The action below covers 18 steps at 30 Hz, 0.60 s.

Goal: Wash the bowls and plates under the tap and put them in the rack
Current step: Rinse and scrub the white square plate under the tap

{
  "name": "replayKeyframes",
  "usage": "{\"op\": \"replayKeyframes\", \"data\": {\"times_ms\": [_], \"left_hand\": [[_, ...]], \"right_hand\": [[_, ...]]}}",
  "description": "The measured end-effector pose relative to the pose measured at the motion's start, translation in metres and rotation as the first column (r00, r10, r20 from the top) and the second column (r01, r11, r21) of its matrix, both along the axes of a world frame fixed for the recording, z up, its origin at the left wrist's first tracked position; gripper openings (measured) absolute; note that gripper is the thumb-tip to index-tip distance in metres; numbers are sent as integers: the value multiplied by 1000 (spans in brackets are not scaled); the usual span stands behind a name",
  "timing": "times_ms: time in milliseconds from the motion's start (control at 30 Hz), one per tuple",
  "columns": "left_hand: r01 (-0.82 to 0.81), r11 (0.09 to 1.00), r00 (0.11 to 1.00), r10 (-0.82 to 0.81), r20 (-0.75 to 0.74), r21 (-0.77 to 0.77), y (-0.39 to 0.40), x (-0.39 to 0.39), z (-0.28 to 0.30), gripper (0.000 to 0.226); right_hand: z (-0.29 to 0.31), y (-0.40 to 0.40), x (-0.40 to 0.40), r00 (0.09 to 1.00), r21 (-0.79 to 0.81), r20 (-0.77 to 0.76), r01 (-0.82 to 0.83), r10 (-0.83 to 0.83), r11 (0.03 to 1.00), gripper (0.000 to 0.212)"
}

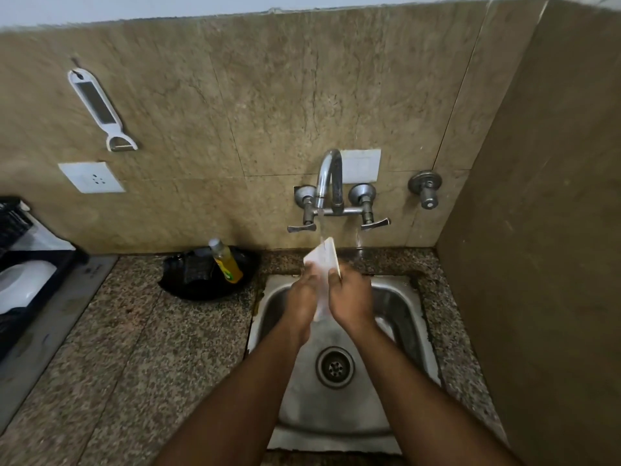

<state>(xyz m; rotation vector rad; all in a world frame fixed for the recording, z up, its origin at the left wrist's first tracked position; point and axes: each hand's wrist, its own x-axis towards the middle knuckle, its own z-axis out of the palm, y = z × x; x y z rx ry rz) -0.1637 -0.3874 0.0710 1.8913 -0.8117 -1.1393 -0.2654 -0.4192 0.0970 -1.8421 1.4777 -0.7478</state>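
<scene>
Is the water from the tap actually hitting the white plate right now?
Touching. In the head view the water stream falls from the tap onto the top edge of the white plate, which both hands hold over the sink.

**White plate under running tap; rack with white dish at left edge**

Plate (322, 264): white, flat, with rounded corners, apparently rectangular though partly covered. Held on edge, nearly upright, above the back of the steel sink (396, 297), its top corner in the stream of water. Surface wet.

Tap (329, 176): chrome, arched spout, wall-mounted, two lever handles. Running; the stream falls onto the plate's upper edge.

Rack (20, 264): black, slatted, on the counter at the far left, well apart from the sink, cut off by the frame edge. Contains one white dish (23, 284), rounded, possibly a bowl or plate lying tilted; shape unclear at this angle.
</scene>
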Motion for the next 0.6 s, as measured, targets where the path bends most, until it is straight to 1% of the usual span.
{"op": "replayKeyframes", "data": {"times_ms": [33, 67, 100, 133, 200, 233, 267, 333, 400, 467, 533, 567, 600], "left_hand": [[-168, 986, 944, 157, -290, -14, 3, 0, 3, 55], [-263, 964, 838, 211, -503, -32, 6, -1, 10, 52], [-273, 959, 789, 180, -588, -74, 7, -1, 14, 55], [-305, 949, 766, 197, -612, -76, 7, -1, 18, 60], [-308, 951, 733, 214, -645, -35, 6, -1, 28, 66], [-325, 946, 704, 241, -668, -1, 4, -1, 34, 65], [-337, 942, 703, 253, -665, 3, 4, 0, 35, 63], [-390, 921, 721, 290, -630, -22, 5, 2, 35, 55], [-436, 899, 695, 299, -654, -52, 4, 4, 33, 45], [-445, 893, 680, 284, -676, -72, 2, 4, 37, 42], [-412, 906, 702, 250, -667, -94, -3, 1, 39, 41], [-406, 908, 717, 245, -653, -106, -5, -1, 39, 39], [-406, 906, 734, 246, -633, -119, -7, -3, 41, 37]], "right_hand": [[1, 6, -2, 995, -35, -93, -42, 39, 999, 34], [1, 11, -3, 976, -66, -191, -114, 100, 991, 42], [1, 18, -3, 944, -82, -287, -193, 162, 978, 51], [0, 25, -3, 908, -89, -363, -258, 210, 962, 57], [-1, 34, -4, 870, -117, -443, -295, 216, 948, 65], [-2, 34, -6, 874, -134, -443, -284, 199, 949, 68], [-2, 33, -9, 880, -137, -436, -272, 189, 952, 70], [-3, 28, -13, 868, -109, -444, -296, 220, 949, 72], [-2, 24, -16, 855, -95, -449, -334, 259, 938, 70], [0, 21, -14, 880, -173, -422, -317, 221, 933, 64], [3, 19, -6, 902, -288, -408, -274, 141, 918, 60], [4, 18, -2, 912, -321, -388, -268, 133, 908, 59], [6, 18, 3, 921, -321, -354, -282, 162, 904, 57]]}}
